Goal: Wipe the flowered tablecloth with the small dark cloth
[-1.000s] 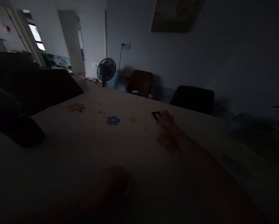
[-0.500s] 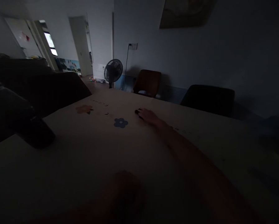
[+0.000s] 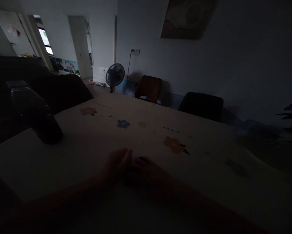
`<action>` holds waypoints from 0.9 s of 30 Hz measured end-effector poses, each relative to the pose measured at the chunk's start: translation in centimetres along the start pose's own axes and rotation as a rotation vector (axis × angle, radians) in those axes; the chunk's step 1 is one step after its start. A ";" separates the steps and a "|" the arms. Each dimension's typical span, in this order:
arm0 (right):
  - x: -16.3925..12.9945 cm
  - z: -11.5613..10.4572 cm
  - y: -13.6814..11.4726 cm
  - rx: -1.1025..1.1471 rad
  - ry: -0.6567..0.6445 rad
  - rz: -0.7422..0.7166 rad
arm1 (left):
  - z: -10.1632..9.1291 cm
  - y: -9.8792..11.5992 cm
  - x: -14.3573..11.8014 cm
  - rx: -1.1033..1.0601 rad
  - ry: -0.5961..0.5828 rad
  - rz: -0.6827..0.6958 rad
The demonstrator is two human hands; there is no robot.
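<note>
The room is very dim. My right hand (image 3: pixel 149 169) lies on the flower-print tablecloth (image 3: pixel 199 152) in front of me, with a small dark object (image 3: pixel 143 159) at its fingertips. What the object is cannot be made out. Right beside it rests my left hand (image 3: pixel 117 162), fingers together and touching the right hand's fingertips; it is too dark to see whether it holds anything. Both forearms stretch back toward the bottom edge.
A dark lidded jar (image 3: pixel 35 117) stands at the table's left edge. Beyond the far edge are a brown chair (image 3: pixel 148 88), a dark chair (image 3: pixel 201 105) and a floor fan (image 3: pixel 115 74). Plant leaves (image 3: pixel 291 112) show at the right.
My right hand has drawn back from the far middle of the table to just in front of me, the small dark object coming with it. My left hand has moved forward to meet it.
</note>
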State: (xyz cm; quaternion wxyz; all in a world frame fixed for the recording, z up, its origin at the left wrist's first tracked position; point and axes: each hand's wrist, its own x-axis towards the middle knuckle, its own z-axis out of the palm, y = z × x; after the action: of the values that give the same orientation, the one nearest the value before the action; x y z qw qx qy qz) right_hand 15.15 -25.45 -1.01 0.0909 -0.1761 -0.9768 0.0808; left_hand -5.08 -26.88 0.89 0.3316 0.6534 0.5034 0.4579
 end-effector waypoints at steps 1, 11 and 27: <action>-1.0 -0.3 -1.2 -0.001 0.010 0.004 | 0.1 0.0 0.0 -0.009 -0.007 -0.005; -2.8 0.0 2.3 -0.151 -0.017 0.288 | 0.6 1.6 -0.8 0.080 -0.208 0.013; 7.1 -4.4 31.1 -0.260 0.131 1.168 | 6.1 -5.5 -2.5 0.328 -0.266 0.148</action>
State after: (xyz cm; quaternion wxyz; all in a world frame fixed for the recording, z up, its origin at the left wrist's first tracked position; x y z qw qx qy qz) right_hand 19.75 6.44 -1.60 0.0693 -0.6980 -0.7126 -0.0137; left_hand -1.50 -27.65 -6.94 0.2498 0.7884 0.4736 0.3029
